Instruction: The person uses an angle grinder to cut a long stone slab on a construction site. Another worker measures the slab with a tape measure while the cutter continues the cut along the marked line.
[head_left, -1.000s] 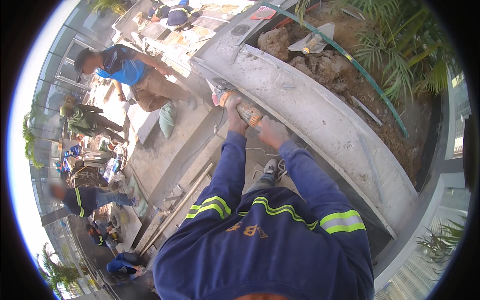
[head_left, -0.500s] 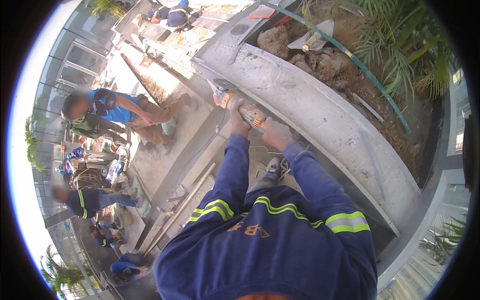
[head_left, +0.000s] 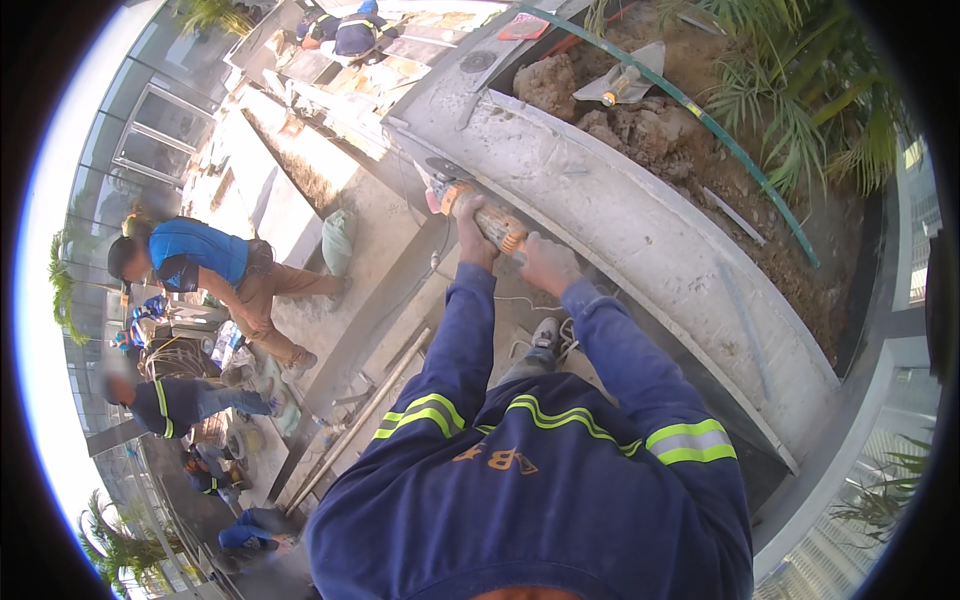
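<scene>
Both my hands are wrapped round an orange angle grinder [head_left: 488,218], held out in front of me at the edge of a curved concrete ledge [head_left: 640,225]. My left hand [head_left: 472,232] grips the tool's front body, close behind its head. Farther back, my right hand [head_left: 550,264] is closed on the rear end. The dark grinding disc [head_left: 447,168] lies at the ledge's outer edge near its far corner; whether it touches the concrete I cannot tell. My palms hide part of the grinder's casing.
Right of the ledge is a soil bed [head_left: 660,130] with a green hose [head_left: 725,135] and palm fronds [head_left: 800,110]. To my left a person in a blue vest [head_left: 215,255] walks near a pale green sack [head_left: 338,242]. A long pole [head_left: 365,415] and a cable [head_left: 400,295] lie on the floor.
The person in the blue vest has moved left and nearer, uncovering the green sack. My hands and the grinder stay almost in the same place.
</scene>
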